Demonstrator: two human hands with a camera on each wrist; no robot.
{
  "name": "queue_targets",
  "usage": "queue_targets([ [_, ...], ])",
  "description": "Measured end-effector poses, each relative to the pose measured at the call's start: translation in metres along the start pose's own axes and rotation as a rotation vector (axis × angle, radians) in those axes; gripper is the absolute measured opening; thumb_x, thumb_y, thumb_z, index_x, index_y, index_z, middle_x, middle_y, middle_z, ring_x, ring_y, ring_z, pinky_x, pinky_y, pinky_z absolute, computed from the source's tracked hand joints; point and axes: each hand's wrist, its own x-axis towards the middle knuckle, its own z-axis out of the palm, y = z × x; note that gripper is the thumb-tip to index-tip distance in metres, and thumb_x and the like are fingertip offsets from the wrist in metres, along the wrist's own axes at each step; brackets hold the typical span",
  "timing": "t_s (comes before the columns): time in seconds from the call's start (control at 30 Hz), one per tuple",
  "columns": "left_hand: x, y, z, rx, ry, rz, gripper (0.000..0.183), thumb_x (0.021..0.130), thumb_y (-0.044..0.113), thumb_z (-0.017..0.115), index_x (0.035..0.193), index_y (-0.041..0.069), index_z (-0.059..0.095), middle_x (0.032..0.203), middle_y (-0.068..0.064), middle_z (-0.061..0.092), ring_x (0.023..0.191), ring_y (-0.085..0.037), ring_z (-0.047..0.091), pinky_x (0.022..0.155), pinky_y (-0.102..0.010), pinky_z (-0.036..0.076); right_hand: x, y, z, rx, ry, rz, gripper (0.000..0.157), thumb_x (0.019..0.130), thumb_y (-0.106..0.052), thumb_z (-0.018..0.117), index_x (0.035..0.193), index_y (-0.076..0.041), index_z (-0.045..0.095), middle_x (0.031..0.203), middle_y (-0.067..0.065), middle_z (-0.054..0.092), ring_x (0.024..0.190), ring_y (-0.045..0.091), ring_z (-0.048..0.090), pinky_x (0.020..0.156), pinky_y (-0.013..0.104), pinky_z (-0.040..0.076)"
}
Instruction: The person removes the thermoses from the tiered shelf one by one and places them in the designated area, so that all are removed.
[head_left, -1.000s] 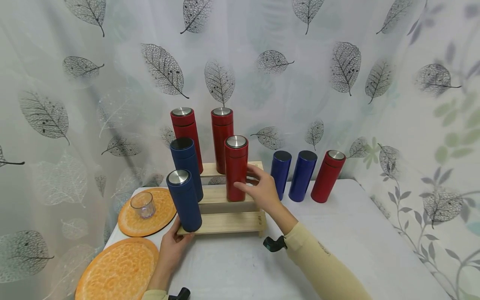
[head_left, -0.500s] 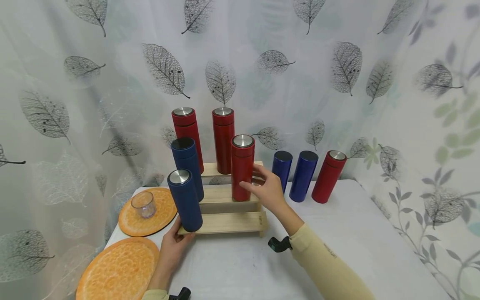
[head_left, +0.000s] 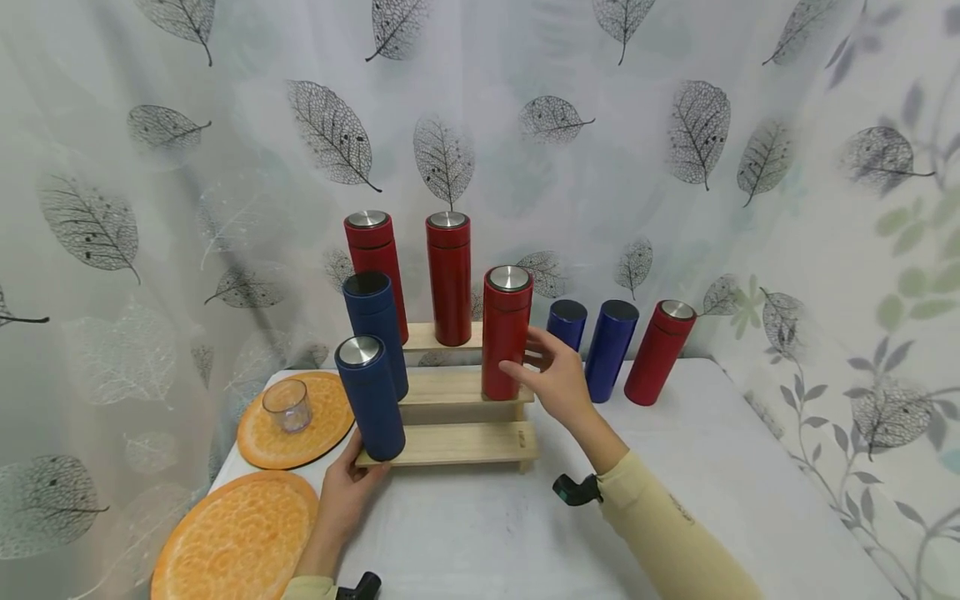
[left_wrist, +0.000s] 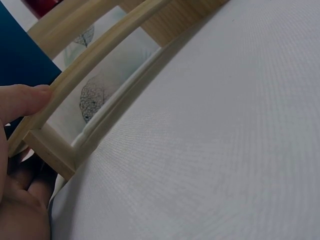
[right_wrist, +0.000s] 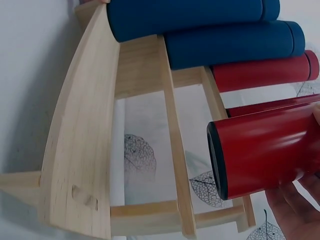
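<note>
My right hand [head_left: 558, 379] holds a red thermos [head_left: 506, 333] with a steel lid, upright at the right end of the middle tier of a wooden step rack [head_left: 457, 443]. In the right wrist view the dark base of this thermos [right_wrist: 265, 152] is near the middle board; I cannot tell if they touch. My left hand [head_left: 351, 492] grips the rack's front left corner, thumb on the board's edge in the left wrist view. Beside it, a blue thermos [head_left: 371, 400] stands on the bottom tier, another blue thermos [head_left: 377, 325] behind it. Two red thermoses, left [head_left: 375, 267] and right [head_left: 450, 279], occupy the top tier.
On the table [head_left: 645, 492], right of the rack, stand two blue thermoses, one [head_left: 566, 323] partly behind my hand and one [head_left: 611, 350] beside it, then a red thermos [head_left: 658, 354]. A clear cup [head_left: 288, 406] sits on a round orange mat [head_left: 330, 417]; a second mat [head_left: 236, 537] lies nearer.
My right hand has carried the red thermos rightward along the middle tier to its right end. The left hand stays at the rack's corner.
</note>
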Motion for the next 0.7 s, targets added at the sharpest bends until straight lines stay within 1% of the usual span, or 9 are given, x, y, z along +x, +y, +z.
queue_targets([
  [0.1, 0.0, 0.0, 0.0, 0.016, 0.001, 0.01, 0.085, 0.1, 0.009, 0.081, 0.169, 0.001, 0.032, 0.169, -0.022, 0.038, 0.145, -0.035, 0.049, 0.094, -0.014, 0.051, -0.002, 0.0, -0.005, -0.02, 0.009, 0.008, 0.06, 0.093, -0.028, 0.09, 0.147, -0.013, 0.067, 0.134, 0.007, 0.073, 0.121, 0.03, 0.071, 0.102, 0.049, 0.058],
  [0.27, -0.001, -0.001, 0.0, 0.034, 0.0, 0.014, 0.086, 0.1, 0.008, 0.081, 0.169, 0.0, 0.031, 0.169, -0.024, 0.038, 0.144, -0.036, 0.05, 0.093, -0.014, 0.051, -0.005, 0.002, -0.013, -0.043, 0.028, 0.022, 0.061, 0.094, -0.029, 0.09, 0.148, -0.012, 0.066, 0.135, 0.011, 0.072, 0.122, 0.034, 0.071, 0.102, 0.055, 0.057],
  [0.33, -0.002, 0.0, 0.0, 0.018, 0.001, 0.007, 0.085, 0.1, 0.007, 0.081, 0.169, 0.001, 0.032, 0.169, -0.022, 0.039, 0.144, -0.035, 0.05, 0.094, -0.014, 0.052, -0.007, 0.003, -0.016, -0.046, 0.035, 0.018, 0.061, 0.094, -0.028, 0.089, 0.148, -0.011, 0.066, 0.134, 0.011, 0.072, 0.121, 0.034, 0.071, 0.101, 0.055, 0.057],
  [0.47, -0.002, 0.001, 0.0, 0.003, -0.001, 0.0, 0.085, 0.1, 0.007, 0.081, 0.169, 0.002, 0.033, 0.169, -0.021, 0.039, 0.144, -0.035, 0.051, 0.094, -0.015, 0.052, -0.009, 0.005, -0.023, -0.056, 0.049, 0.001, 0.059, 0.095, -0.026, 0.089, 0.147, -0.01, 0.067, 0.133, 0.01, 0.073, 0.12, 0.031, 0.071, 0.1, 0.051, 0.059],
  [0.7, -0.001, -0.001, -0.002, 0.028, -0.002, -0.001, 0.087, 0.1, 0.008, 0.081, 0.17, 0.001, 0.03, 0.169, -0.024, 0.038, 0.145, -0.035, 0.05, 0.094, -0.014, 0.051, -0.011, 0.007, -0.036, -0.107, 0.08, 0.0, 0.059, 0.095, -0.026, 0.088, 0.147, -0.011, 0.067, 0.133, 0.01, 0.073, 0.12, 0.029, 0.071, 0.1, 0.051, 0.059],
])
